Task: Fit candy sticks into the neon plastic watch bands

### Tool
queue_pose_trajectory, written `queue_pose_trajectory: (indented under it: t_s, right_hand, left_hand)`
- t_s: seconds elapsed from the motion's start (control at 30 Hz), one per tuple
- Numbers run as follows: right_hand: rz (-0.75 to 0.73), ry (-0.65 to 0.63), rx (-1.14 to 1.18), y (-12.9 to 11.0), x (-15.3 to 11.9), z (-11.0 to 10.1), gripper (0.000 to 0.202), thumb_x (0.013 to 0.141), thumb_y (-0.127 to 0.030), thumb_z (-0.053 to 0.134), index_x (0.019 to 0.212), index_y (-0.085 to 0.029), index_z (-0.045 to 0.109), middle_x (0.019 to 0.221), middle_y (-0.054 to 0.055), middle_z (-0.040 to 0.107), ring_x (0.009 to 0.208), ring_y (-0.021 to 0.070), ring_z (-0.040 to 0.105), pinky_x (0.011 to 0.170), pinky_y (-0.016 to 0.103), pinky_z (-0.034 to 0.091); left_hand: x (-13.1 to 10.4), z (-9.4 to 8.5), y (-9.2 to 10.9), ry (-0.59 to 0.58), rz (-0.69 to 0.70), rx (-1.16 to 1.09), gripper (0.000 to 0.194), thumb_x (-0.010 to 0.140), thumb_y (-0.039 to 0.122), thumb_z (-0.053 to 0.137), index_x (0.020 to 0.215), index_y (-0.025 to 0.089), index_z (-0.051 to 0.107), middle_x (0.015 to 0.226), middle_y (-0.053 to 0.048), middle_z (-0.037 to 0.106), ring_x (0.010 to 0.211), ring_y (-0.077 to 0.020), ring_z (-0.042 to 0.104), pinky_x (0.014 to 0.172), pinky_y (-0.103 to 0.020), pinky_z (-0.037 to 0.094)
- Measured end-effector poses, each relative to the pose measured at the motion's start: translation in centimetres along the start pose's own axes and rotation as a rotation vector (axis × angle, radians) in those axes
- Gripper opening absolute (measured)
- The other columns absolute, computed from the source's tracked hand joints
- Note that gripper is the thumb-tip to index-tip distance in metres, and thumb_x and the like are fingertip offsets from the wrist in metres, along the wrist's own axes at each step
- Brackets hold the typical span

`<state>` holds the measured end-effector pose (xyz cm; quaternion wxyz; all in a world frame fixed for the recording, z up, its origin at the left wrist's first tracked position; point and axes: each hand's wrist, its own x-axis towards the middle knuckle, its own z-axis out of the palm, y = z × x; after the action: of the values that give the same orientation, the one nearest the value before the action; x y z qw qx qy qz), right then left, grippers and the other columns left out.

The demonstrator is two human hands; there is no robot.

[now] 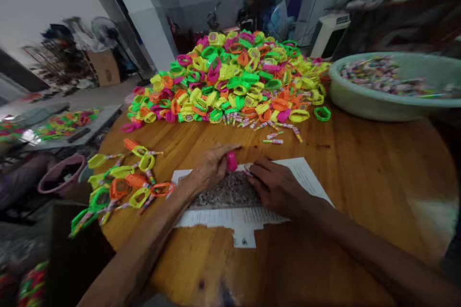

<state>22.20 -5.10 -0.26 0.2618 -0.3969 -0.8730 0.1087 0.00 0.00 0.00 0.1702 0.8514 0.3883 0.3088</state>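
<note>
My left hand (212, 169) is closed round a bright pink plastic toy watch (231, 161), its index finger stretched out past it. Close by on the right, my right hand (275, 186) has its fingers pinched together; a small pale bit shows at the fingertips, too blurred to name. Both hands are over a grey speckled slab (226, 193), which lies on white printed sheets (304, 175). Left of my left forearm lies a loose group of yellow, green and orange toy watches (122, 171), several with thin printed candy-like sticks attached.
A big heap of neon toy watches (230, 76) covers the back of the wooden table (374, 177). Small printed sticks (273, 141) lie before it. At the right stands a pale green basin (382, 105) of similar sticks. A pink basket (63, 175) is beyond the left edge.
</note>
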Motion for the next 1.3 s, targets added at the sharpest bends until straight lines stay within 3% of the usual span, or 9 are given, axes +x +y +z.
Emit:
queue_pose_trajectory:
  t_s: [0.13, 0.43, 0.57, 0.67, 0.77, 1.07, 1.3]
  right_hand:
    - [0.005, 0.022, 0.021, -0.4, 0.2, 0.2, 0.019, 0.097, -0.02, 0.042, 0.097, -0.013, 0.059, 0.091, 0.01, 0.061, 0.083, 0.021, 0.054, 0.073, 0.033, 0.041]
    - [-0.045, 0.035, 0.179, -1.0, 1.4, 0.7, 0.015, 0.096, -0.018, 0.046, 0.094, -0.015, 0.06, 0.086, 0.007, 0.06, 0.08, 0.0176, 0.052, 0.072, 0.031, 0.04]
    - [-0.096, 0.019, 0.2, -1.2, 1.8, 1.2, 0.014, 0.096, -0.017, 0.046, 0.087, -0.016, 0.057, 0.083, 0.006, 0.056, 0.077, 0.0162, 0.049, 0.068, 0.03, 0.038]
    - [-0.123, 0.011, 0.173, -1.2, 1.9, 1.3, 0.016, 0.096, -0.017, 0.045, 0.086, -0.015, 0.057, 0.085, 0.007, 0.056, 0.079, 0.0168, 0.05, 0.068, 0.03, 0.038]
    - [-0.16, 0.006, 0.133, -1.2, 1.8, 1.3, 0.018, 0.097, -0.017, 0.044, 0.086, -0.015, 0.058, 0.086, 0.007, 0.057, 0.079, 0.017, 0.05, 0.069, 0.031, 0.038]
    - [-0.222, -0.105, -0.103, -1.8, 1.8, 1.0, 0.02, 0.088, -0.004, 0.043, 0.088, -0.012, 0.062, 0.089, 0.01, 0.056, 0.08, 0.0195, 0.047, 0.072, 0.034, 0.041]
    - [-0.186, -0.135, -0.201, -2.9, 1.7, 1.2, 0.022, 0.084, -0.001, 0.044, 0.09, -0.01, 0.064, 0.091, 0.013, 0.056, 0.083, 0.0227, 0.046, 0.071, 0.037, 0.045]
  left_hand:
    - [-2.0, -1.5, 0.0, 0.001, -0.004, -0.041, 0.039, 0.083, 0.001, 0.044, 0.108, 0.015, 0.07, 0.09, -0.006, 0.069, 0.084, -0.0175, 0.064, 0.078, -0.031, 0.05]
    - [-5.0, -3.1, 0.6, -0.054, 0.129, -0.045, 0.035, 0.083, 0.0, 0.042, 0.105, 0.016, 0.063, 0.118, -0.012, 0.066, 0.108, -0.0192, 0.063, 0.091, -0.034, 0.053]
    - [-5.6, -3.3, 0.5, -0.059, 0.155, 0.029, 0.037, 0.078, 0.004, 0.052, 0.112, 0.016, 0.061, 0.127, -0.015, 0.062, 0.116, -0.0237, 0.06, 0.097, -0.04, 0.052]
    - [-5.7, -3.2, 0.5, -0.037, 0.153, 0.017, 0.033, 0.083, 0.013, 0.061, 0.116, 0.017, 0.061, 0.123, -0.013, 0.065, 0.113, -0.0225, 0.062, 0.096, -0.039, 0.053]
    - [-5.4, -3.0, 0.3, -0.021, 0.141, 0.001, 0.025, 0.09, 0.018, 0.059, 0.115, 0.018, 0.063, 0.117, -0.011, 0.068, 0.109, -0.0197, 0.063, 0.095, -0.037, 0.054]
    - [-4.8, -3.2, -0.2, -0.114, 0.077, -0.045, 0.022, 0.094, 0.021, 0.054, 0.114, 0.017, 0.063, 0.117, -0.012, 0.067, 0.111, -0.0211, 0.062, 0.094, -0.039, 0.053]
    - [-4.8, -2.9, -0.5, -0.114, 0.071, -0.099, 0.017, 0.095, 0.019, 0.053, 0.11, 0.017, 0.061, 0.11, -0.009, 0.068, 0.105, -0.0187, 0.063, 0.09, -0.035, 0.053]
